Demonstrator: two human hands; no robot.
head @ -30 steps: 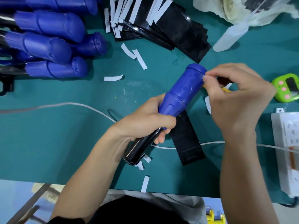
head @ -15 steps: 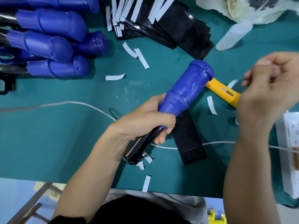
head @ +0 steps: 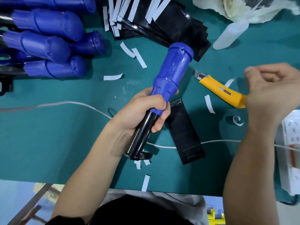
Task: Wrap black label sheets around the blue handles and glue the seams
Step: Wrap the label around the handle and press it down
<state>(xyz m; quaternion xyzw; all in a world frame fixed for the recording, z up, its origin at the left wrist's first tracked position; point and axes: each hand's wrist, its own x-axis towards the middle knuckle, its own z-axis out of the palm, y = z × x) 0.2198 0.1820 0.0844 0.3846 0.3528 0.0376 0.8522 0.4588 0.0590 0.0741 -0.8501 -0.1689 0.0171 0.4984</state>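
One blue handle (head: 173, 67) is held above the green mat (head: 65, 143), tilted up and to the right, with its black shaft pointing down. The left hand (head: 139, 114) is wrapped tightly around it where blue meets black. One black sheet (head: 185, 135) lies flat on the mat just behind that hand. The right hand (head: 269, 91) is well apart to the right, over the back end of one yellow knife (head: 222, 90). Its fingers are curled and blurred, so I cannot tell whether they pinch anything. At least five more blue handles (head: 47, 44) are piled at the upper left. A stack of black sheets (head: 175, 25) lies at the top. About nine white strips (head: 112, 77) are scattered around.
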